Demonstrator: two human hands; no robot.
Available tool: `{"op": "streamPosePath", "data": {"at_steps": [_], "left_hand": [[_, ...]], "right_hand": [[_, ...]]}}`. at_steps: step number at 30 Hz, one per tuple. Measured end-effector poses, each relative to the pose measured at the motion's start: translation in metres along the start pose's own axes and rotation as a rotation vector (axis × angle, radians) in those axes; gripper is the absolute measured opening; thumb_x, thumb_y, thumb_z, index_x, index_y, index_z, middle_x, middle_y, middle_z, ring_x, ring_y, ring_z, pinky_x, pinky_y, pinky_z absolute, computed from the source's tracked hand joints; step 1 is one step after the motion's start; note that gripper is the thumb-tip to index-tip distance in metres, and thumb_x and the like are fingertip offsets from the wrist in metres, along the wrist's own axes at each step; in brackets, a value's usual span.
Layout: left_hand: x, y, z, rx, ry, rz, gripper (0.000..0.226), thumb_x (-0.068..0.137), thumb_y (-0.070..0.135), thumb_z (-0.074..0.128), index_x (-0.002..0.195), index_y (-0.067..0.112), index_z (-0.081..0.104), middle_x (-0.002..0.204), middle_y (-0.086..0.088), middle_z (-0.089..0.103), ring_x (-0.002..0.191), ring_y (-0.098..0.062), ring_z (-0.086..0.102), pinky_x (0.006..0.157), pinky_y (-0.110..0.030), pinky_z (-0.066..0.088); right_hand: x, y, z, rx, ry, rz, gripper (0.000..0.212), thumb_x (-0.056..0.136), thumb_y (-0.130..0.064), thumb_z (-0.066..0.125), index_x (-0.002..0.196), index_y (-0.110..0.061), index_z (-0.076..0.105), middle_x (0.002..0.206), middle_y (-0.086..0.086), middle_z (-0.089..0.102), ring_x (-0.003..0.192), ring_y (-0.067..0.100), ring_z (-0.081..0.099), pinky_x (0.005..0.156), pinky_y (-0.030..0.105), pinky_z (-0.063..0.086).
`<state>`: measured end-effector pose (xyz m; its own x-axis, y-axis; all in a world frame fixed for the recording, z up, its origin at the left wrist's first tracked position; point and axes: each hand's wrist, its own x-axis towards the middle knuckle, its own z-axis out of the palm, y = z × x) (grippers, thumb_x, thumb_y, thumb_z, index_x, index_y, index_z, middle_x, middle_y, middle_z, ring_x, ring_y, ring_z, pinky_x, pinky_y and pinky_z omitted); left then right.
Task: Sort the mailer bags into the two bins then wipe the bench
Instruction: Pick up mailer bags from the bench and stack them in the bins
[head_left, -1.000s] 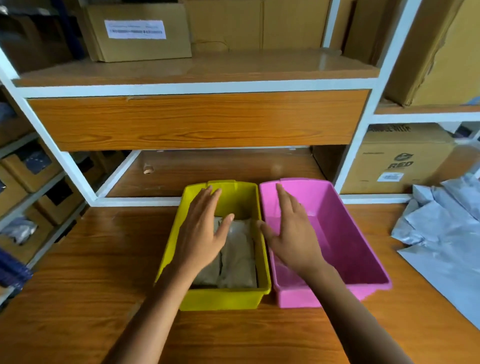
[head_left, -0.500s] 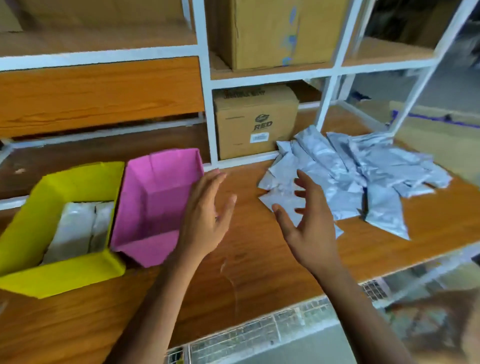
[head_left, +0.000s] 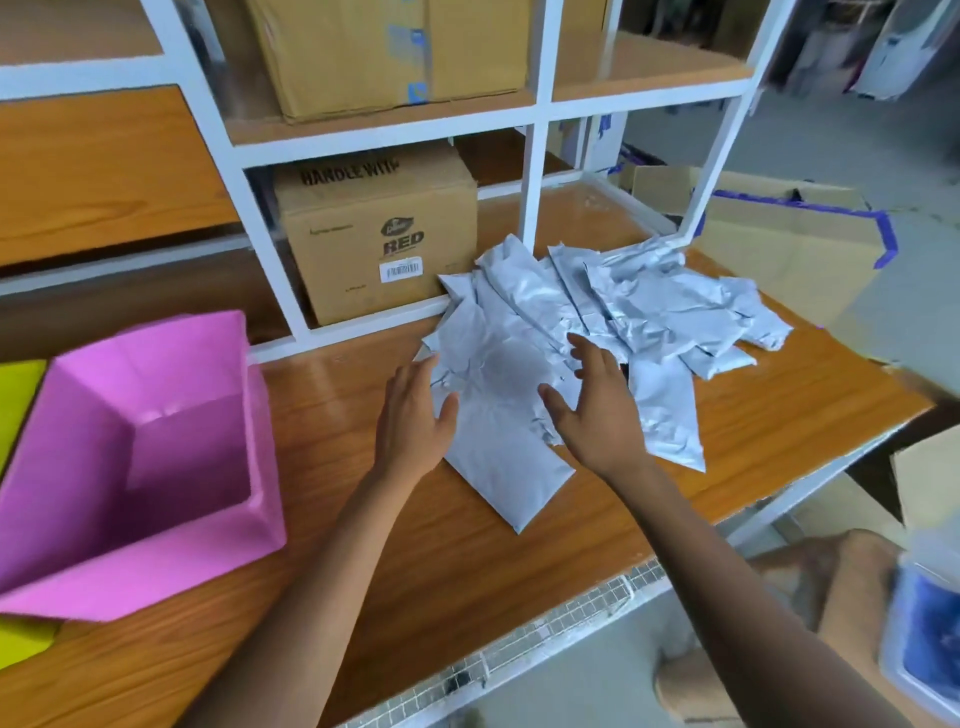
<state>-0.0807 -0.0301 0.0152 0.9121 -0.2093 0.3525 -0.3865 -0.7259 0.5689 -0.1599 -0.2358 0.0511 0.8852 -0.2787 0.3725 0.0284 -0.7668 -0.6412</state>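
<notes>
Hands (head_left: 498, 410), both spread open and holding nothing, are now reaching the grey mailer bags (head_left: 597, 332) heaped right of the pink bin (head_left: 156, 467), having left the bins, so another pick is starting.

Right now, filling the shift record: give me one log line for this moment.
phase: reaching | left hand: open | right hand: open | target: mailer bags | pink bin: empty

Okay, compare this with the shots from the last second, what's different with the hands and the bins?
Both hands left the bins and swung right to the pile of grey mailer bags. The left hand and right hand are now spread open on either side of the nearest bag, with no grip closed yet. The view turned right too, so the pink bin sits at the left edge and the yellow bin is mostly cut off. The pink bin looks empty as before.
</notes>
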Motion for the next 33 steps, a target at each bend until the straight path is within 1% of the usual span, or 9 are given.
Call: {"op": "streamPosePath", "data": {"at_steps": [4, 7, 9, 12, 15, 21, 25, 28, 33], "left_hand": [[0.014, -0.014, 0.031, 0.133, -0.13, -0.405, 0.059, 0.089, 0.051, 0.052, 0.13, 0.009, 0.042, 0.128, -0.012, 0.052, 0.114, -0.031, 0.054, 0.083, -0.042, 0.051], [0.014, -0.029, 0.055, 0.127, -0.365, -0.623, 0.11, 0.068, 0.088, 0.029, 0.143, 0.007, 0.028, 0.123, -0.013, 0.058, 0.096, -0.031, 0.065, 0.076, -0.042, 0.057], [0.01, -0.03, 0.071, 0.155, -0.454, -0.656, 0.123, 0.06, 0.094, 0.023, 0.148, 0.007, 0.015, 0.127, -0.018, 0.057, 0.099, -0.034, 0.064, 0.081, -0.045, 0.056], [0.009, -0.014, 0.09, 0.236, -0.383, -0.617, 0.122, 0.071, 0.084, 0.043, 0.149, 0.004, -0.004, 0.137, -0.024, 0.047, 0.115, -0.037, 0.056, 0.091, -0.043, 0.05], [0.006, -0.002, 0.106, 0.13, -0.244, -0.601, 0.12, 0.075, 0.062, 0.066, 0.147, 0.018, -0.019, 0.136, -0.021, 0.047, 0.104, -0.032, 0.06, 0.085, -0.044, 0.053], [0.001, 0.006, 0.075, -0.182, 0.066, -0.452, 0.071, 0.093, 0.013, 0.059, 0.15, 0.024, 0.019, 0.154, 0.0, 0.029, 0.137, -0.014, 0.034, 0.102, -0.014, 0.031], [0.003, 0.007, 0.011, -0.097, 0.141, -0.289, 0.064, 0.094, 0.014, 0.058, 0.149, 0.022, 0.028, 0.15, 0.007, 0.034, 0.121, 0.009, 0.033, 0.083, 0.01, 0.025], [0.001, -0.002, -0.046, 0.016, 0.184, -0.217, 0.064, 0.094, 0.022, 0.058, 0.15, 0.026, 0.026, 0.141, 0.008, 0.043, 0.105, 0.002, 0.047, 0.082, 0.001, 0.035], [-0.016, -0.041, -0.141, 0.182, 0.292, -0.251, 0.061, 0.097, 0.034, 0.053, 0.15, 0.025, 0.025, 0.135, -0.006, 0.051, 0.11, -0.021, 0.056, 0.085, -0.025, 0.044]], "right_hand": [[0.038, 0.027, 0.034, -0.068, -0.136, 0.02, 0.064, 0.089, -0.031, 0.063, 0.144, -0.01, 0.037, 0.135, 0.015, 0.05, 0.122, 0.03, 0.05, 0.096, 0.041, 0.046], [0.062, 0.039, 0.059, -0.121, -0.215, 0.021, 0.054, 0.088, -0.025, 0.063, 0.136, -0.006, 0.049, 0.131, 0.018, 0.054, 0.121, 0.035, 0.05, 0.095, 0.041, 0.044], [0.076, 0.045, 0.076, -0.139, -0.272, 0.002, 0.045, 0.087, -0.022, 0.064, 0.126, -0.003, 0.058, 0.126, 0.018, 0.057, 0.116, 0.036, 0.054, 0.092, 0.039, 0.045], [0.092, 0.052, 0.097, -0.186, -0.348, -0.02, 0.041, 0.085, -0.025, 0.066, 0.12, -0.002, 0.062, 0.127, 0.016, 0.056, 0.116, 0.036, 0.053, 0.091, 0.039, 0.047], [0.099, 0.057, 0.111, -0.349, -0.393, 0.009, 0.055, 0.082, -0.036, 0.068, 0.127, -0.009, 0.054, 0.128, 0.015, 0.054, 0.117, 0.037, 0.047, 0.09, 0.042, 0.046], [0.097, 0.053, 0.117, -0.402, -0.411, 0.081, 0.057, 0.091, -0.026, 0.051, 0.144, -0.022, 0.033, 0.132, 0.021, 0.046, 0.12, 0.043, 0.045, 0.093, 0.048, 0.045], [0.09, 0.031, 0.105, -0.194, -0.328, 0.127, 0.057, 0.094, -0.028, 0.046, 0.148, -0.027, 0.028, 0.13, 0.019, 0.047, 0.12, 0.039, 0.045, 0.087, 0.048, 0.048], [0.081, 0.0, 0.105, -0.022, -0.233, 0.124, 0.057, 0.094, -0.034, 0.05, 0.148, -0.026, 0.031, 0.126, 0.018, 0.051, 0.114, 0.037, 0.051, 0.086, 0.045, 0.048], [0.063, -0.081, 0.117, 0.231, -0.179, 0.038, 0.054, 0.093, -0.03, 0.057, 0.144, -0.02, 0.043, 0.125, 0.015, 0.056, 0.113, 0.031, 0.055, 0.083, 0.028, 0.039]]}}
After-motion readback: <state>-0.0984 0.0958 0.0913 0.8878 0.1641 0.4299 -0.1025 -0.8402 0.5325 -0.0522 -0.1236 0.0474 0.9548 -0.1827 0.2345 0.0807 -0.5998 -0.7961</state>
